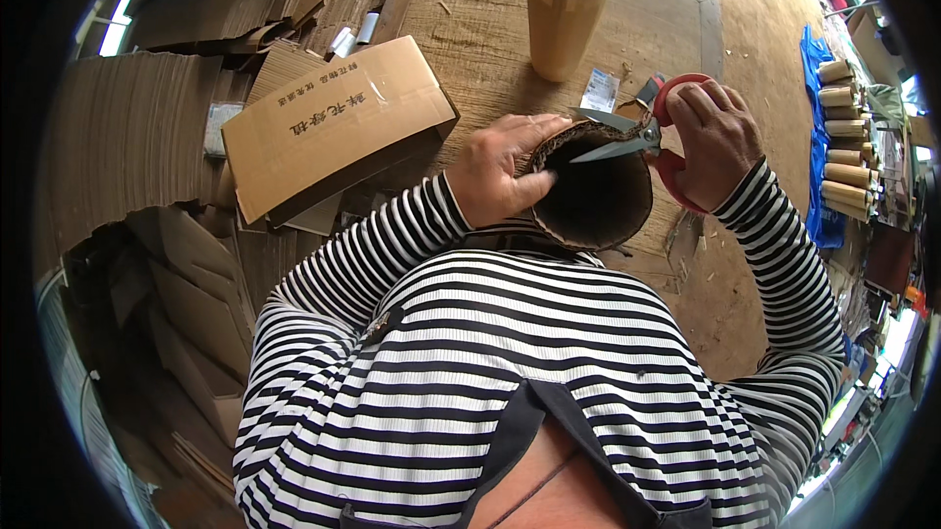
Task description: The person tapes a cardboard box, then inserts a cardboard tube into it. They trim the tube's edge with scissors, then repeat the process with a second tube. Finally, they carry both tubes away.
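Observation:
Close in front of my chest stands a rolled tube of brown corrugated cardboard (pixel 600 205), its dark open end facing up. My left hand (pixel 500 168) grips its left rim, with the thumb at the inside edge and the fingers around the outer wall. In my right hand (pixel 714 142) is a pair of scissors (pixel 618 149) with red handles, the fingers through the loops. The scissor blades are spread at the tube's far rim: one lies across the opening, the other beyond the wall. The tube's lower part is hidden.
A closed cardboard box (pixel 338 127) lies to the left, beside tall stacks of flat cardboard (pixel 137 137). A taller wrapped brown tube (pixel 569 9) stands on the wooden table (pixel 461 19). Near it lies a small printed packet (pixel 600 91). Several pale rolls (pixel 845 137) sit on blue sheeting at the right.

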Demonstrator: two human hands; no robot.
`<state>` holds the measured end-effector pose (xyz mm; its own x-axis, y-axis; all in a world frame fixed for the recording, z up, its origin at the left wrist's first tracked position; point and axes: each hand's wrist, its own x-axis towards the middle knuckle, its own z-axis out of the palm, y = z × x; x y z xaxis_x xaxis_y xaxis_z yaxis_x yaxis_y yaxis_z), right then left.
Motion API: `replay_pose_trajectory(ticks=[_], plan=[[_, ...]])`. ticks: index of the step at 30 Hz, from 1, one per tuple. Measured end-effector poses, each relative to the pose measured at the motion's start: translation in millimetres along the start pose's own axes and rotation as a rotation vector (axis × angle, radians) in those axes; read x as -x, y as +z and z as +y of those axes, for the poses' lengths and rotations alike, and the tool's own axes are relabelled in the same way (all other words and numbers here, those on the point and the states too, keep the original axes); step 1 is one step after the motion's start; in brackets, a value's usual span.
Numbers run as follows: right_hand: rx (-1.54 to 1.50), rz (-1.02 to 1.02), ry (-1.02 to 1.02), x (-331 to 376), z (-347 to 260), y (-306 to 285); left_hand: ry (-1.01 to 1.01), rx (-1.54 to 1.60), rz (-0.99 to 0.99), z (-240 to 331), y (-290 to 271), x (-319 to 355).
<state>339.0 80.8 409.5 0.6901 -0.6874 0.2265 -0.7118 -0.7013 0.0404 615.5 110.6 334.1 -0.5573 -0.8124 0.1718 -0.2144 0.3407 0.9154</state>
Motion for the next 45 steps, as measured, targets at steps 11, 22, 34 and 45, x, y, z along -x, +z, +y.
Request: replay_pose_trajectory(ticks=[11,22,34,45], plan=[[0.083,-0.012,0.1,18.0,14.9,12.3,-0.115,-0.153,0.067,13.1,-9.0,3.3],[-0.139,-0.154,0.09,12.2,10.4,7.8,-0.095,0.207,-0.043,-8.4,-11.1,-5.0],[-0.081,0.018,0.01,9.3,7.7,6.4,-0.193,0.442,-0.156,-7.2,-13.3,-19.8],[-0.117,0.018,0.069,17.2,32.4,32.1,-0.257,0.422,-0.253,-8.8,-15.6,-25.0]])
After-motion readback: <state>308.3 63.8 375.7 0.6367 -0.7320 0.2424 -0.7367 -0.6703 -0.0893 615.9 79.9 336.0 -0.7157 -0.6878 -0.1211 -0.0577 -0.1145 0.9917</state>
